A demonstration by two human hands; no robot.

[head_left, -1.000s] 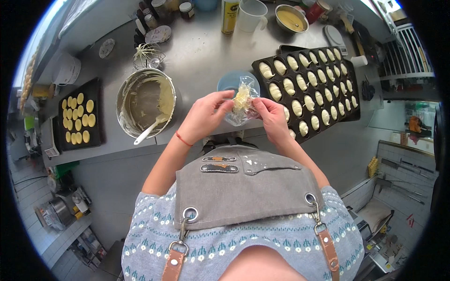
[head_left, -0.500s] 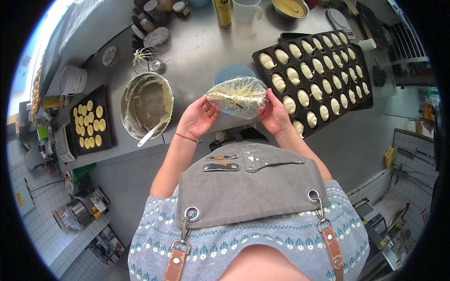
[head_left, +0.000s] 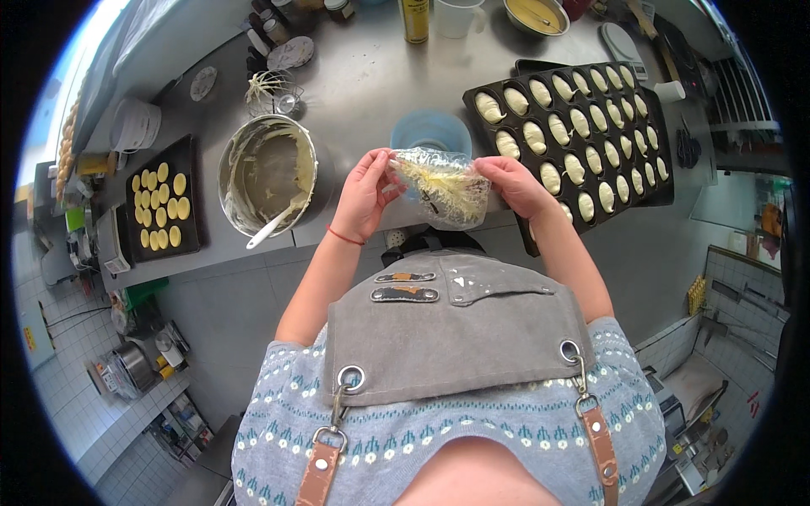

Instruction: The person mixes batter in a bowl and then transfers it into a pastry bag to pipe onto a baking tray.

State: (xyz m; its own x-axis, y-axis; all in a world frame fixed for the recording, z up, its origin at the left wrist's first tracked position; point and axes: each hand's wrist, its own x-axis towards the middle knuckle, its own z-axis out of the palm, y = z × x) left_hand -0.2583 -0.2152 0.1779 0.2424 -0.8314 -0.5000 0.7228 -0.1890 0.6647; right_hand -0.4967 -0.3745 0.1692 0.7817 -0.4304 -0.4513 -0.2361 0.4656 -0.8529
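Two hands, one bag, and both have a firm grip on it!
Here's the left hand pinching one edge, the right hand the other, the single batter-smeared clear bag spread between them, just in front of one blue bowl on the table. Over left, one metal pot with one white spatula, then one dark tray with well over a dozen yellow ovals; over right, one moulded pan, four rows filled pale, some hidden.
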